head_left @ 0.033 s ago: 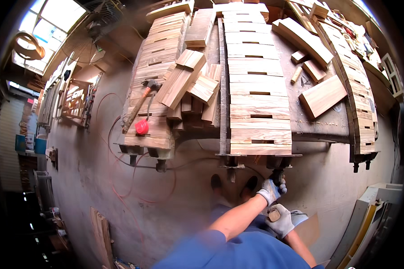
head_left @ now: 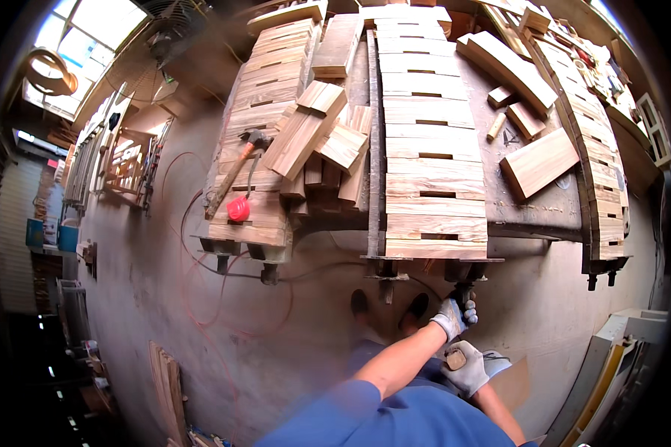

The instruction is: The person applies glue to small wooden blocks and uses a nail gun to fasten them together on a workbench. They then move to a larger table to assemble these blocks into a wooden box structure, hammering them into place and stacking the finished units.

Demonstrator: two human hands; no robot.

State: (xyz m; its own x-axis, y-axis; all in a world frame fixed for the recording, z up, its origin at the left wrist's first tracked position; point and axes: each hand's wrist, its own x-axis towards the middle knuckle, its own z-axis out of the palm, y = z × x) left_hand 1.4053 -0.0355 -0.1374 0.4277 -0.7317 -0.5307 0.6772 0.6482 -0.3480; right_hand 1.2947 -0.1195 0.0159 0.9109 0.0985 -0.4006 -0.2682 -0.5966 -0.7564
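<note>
My left hand (head_left: 453, 317), in a grey-white work glove, is closed around the dark screw end of a clamp (head_left: 464, 289). This end sticks out under the front of the middle row of wooden boards (head_left: 434, 208). Those boards lie side by side in the clamp, with dark slots cut along the row. Close to my body, my gloved right hand (head_left: 467, 372) is closed on a wooden piece (head_left: 455, 360). Only its pale, rounded end shows, so its full shape is hidden.
A hammer (head_left: 235, 170) and a red round object (head_left: 238, 208) lie on the left board row (head_left: 265, 97). Loose wooden blocks (head_left: 306, 138) are stacked beside them. More blocks (head_left: 540, 162) rest between the middle and right rows (head_left: 596, 149). Hoses (head_left: 190, 298) trail over the floor.
The benches and boards sit very slightly further right in the picture. Both hands keep their places and their holds.
</note>
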